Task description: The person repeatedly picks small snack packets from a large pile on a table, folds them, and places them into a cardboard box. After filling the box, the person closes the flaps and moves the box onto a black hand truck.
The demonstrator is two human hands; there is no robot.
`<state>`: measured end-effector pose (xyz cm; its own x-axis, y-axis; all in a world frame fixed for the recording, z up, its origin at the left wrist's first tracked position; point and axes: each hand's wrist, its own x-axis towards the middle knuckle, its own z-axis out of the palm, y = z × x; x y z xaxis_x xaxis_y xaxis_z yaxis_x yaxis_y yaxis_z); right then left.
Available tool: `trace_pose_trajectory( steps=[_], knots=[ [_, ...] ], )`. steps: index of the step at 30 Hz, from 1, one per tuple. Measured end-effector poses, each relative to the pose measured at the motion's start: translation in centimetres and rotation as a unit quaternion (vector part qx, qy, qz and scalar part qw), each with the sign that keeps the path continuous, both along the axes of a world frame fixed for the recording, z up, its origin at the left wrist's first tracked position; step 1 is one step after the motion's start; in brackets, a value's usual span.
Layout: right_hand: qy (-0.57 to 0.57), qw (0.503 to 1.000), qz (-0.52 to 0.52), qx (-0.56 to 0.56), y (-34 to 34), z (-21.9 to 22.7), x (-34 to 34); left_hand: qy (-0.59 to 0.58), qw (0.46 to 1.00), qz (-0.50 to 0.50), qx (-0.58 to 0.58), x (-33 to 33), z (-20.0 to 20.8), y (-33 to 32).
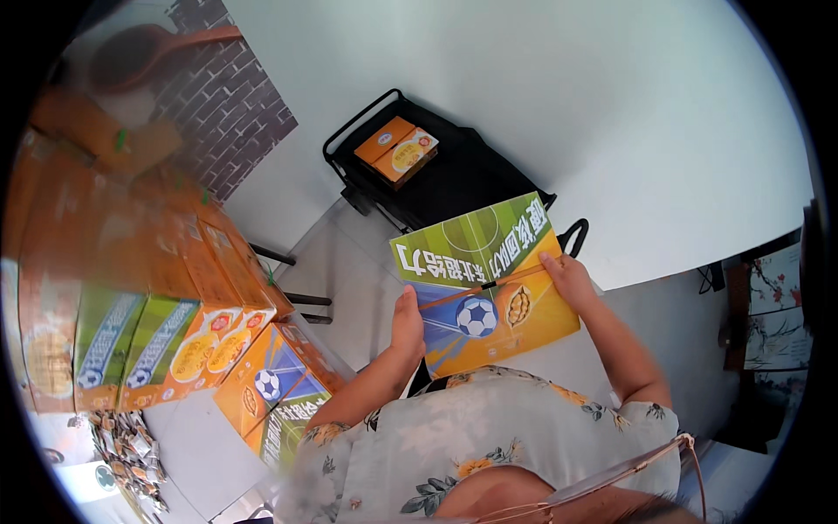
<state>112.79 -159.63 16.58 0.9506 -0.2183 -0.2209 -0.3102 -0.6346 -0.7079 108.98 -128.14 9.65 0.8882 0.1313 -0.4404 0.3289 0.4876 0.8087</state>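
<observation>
In front of my body I hold a wide cardboard box (497, 327) between both hands. Its upward face is green, blue and orange, with a football and a peanut picture, and a dark fastening sits midway along its seam. My left hand (407, 325) presses flat along the box's left edge. On the opposite edge my right hand (567, 278) grips it, thumb on top and the other fingers mostly out of sight. Beyond the box, a smaller orange carton (400, 150) rests on a black cart (463, 170).
Orange and green cartons (161, 345) are stacked on the left, and one similar box (275, 389) stands beside them near my left forearm. Small packets (127, 454) lie in a heap at lower left. A pale wall (663, 131) rises behind the cart; dark legs (307, 299) jut out by the stack.
</observation>
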Motion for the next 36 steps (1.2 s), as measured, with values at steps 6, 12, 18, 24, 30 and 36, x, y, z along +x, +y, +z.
trace_pose_trajectory(
  steps=[6, 12, 18, 24, 30, 36],
  knots=[
    [0.027, 0.997, 0.060, -0.048, 3.0, -0.8, 10.8, 0.026, 0.999, 0.025, -0.003, 7.5, -0.1, 2.5],
    [0.054, 0.995, 0.074, -0.026, 4.2, -1.6, 20.1, 0.032, 0.997, 0.064, -0.003, 14.8, -1.8, 2.2],
    [0.045, 0.993, 0.104, -0.032, 3.0, -6.8, 29.5, 0.059, 0.997, 0.040, -0.041, 22.1, -3.0, 1.5],
    [0.050, 0.986, 0.130, -0.095, 3.4, -10.6, 37.7, 0.081, 0.982, 0.041, -0.168, 30.2, -10.1, 1.4],
    [0.061, 0.986, 0.125, -0.088, 2.5, -17.7, 45.7, 0.144, 0.970, 0.054, -0.188, 38.0, -18.6, 0.4],
    [0.106, 0.985, 0.118, -0.064, 4.4, -22.5, 51.7, 0.184, 0.957, 0.093, -0.202, 43.4, -24.3, 0.6]
  ],
)
